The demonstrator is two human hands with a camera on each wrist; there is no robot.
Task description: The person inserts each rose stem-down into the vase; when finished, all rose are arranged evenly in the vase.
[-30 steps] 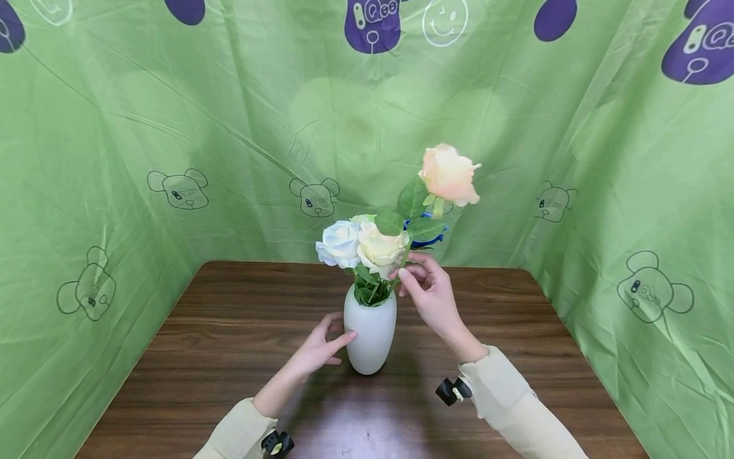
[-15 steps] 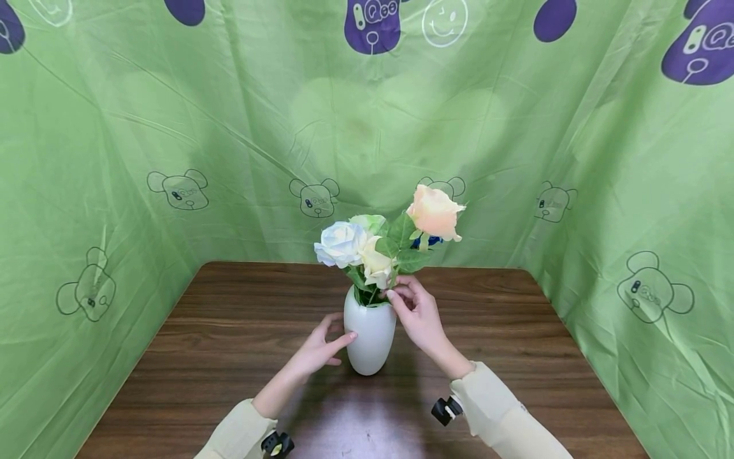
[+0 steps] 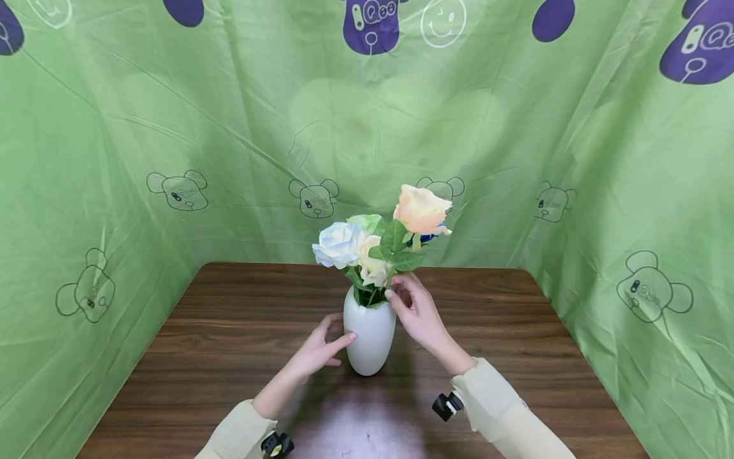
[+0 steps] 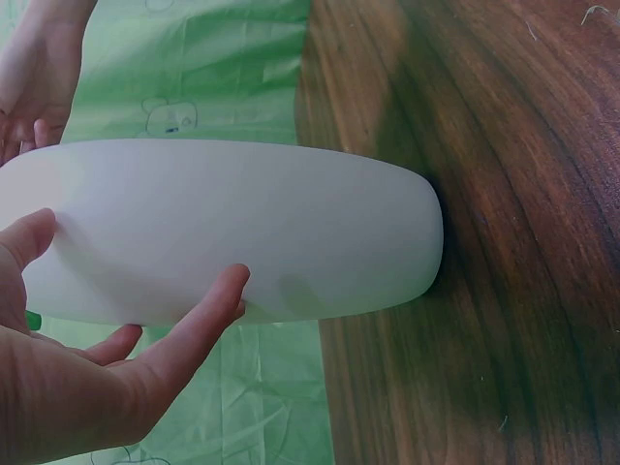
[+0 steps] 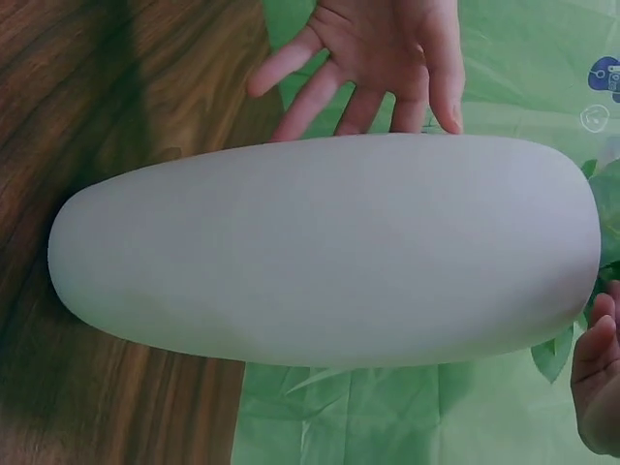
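Note:
A white vase stands upright on the wooden table, with several roses in its mouth. My left hand touches the vase's left side, its fingers spread and nearly straight in the right wrist view. At the rim, my right hand pinches the stem of a peach rose, whose bloom rises highest. A pale blue rose and a cream rose lean left of it, with a light green rose behind them. Partly hidden behind the peach bloom is a dark blue rose.
The brown wooden table extends around the vase. Green cloth printed with bear figures hangs at the back and both sides. A small black camera is on the right sleeve, another black camera on the left.
My right hand has lowered the peach rose to the vase's rim, and its bloom has shifted down and left. My left hand has stayed against the vase.

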